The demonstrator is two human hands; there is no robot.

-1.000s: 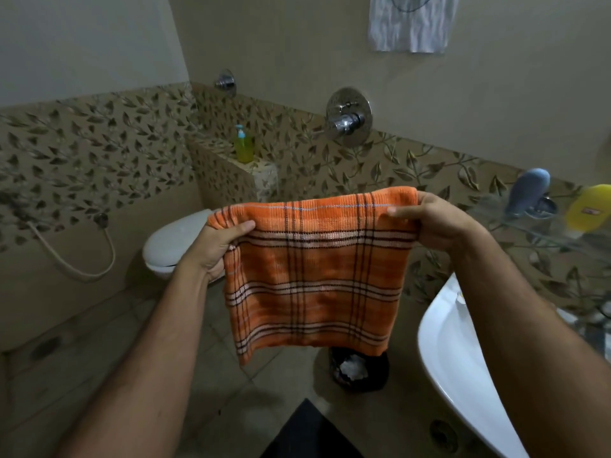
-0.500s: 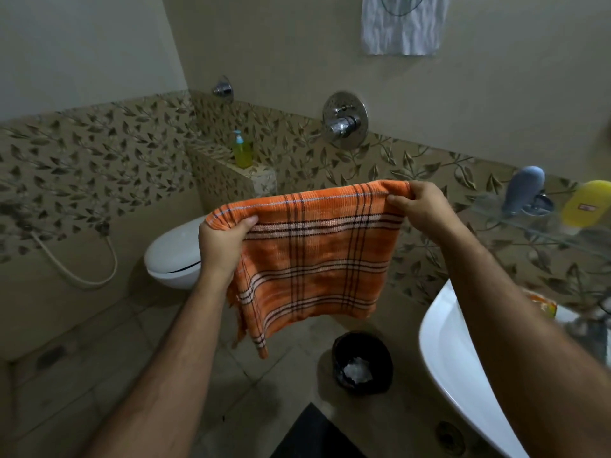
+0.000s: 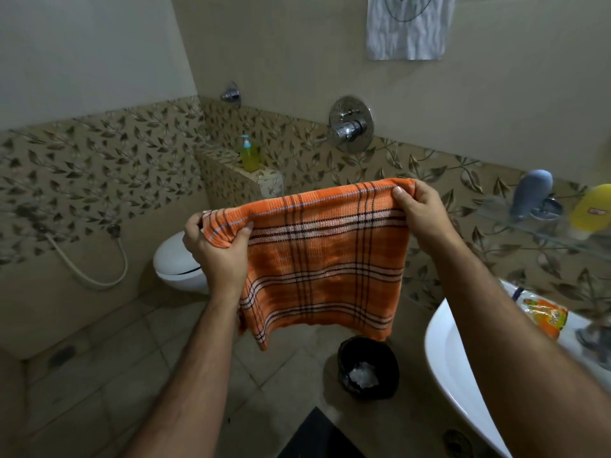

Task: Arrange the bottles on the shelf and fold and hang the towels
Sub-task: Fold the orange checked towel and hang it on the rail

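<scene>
While both pinching orange plaid cotton towel (image 3: 324,262), left hand (image 3: 216,246) and right hand (image 3: 418,214): loose corner, likely crooked fold or drop into black bin (image 3: 368,368).

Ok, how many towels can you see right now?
2. The orange towel hangs between the left hand and right hand; a white towel hangs high on the wall. Others may be out of view.

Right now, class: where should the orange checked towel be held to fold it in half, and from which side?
Hold the orange checked towel by its top corners, from either end, as the left hand and right hand do: it hangs flat from that edge.
</scene>
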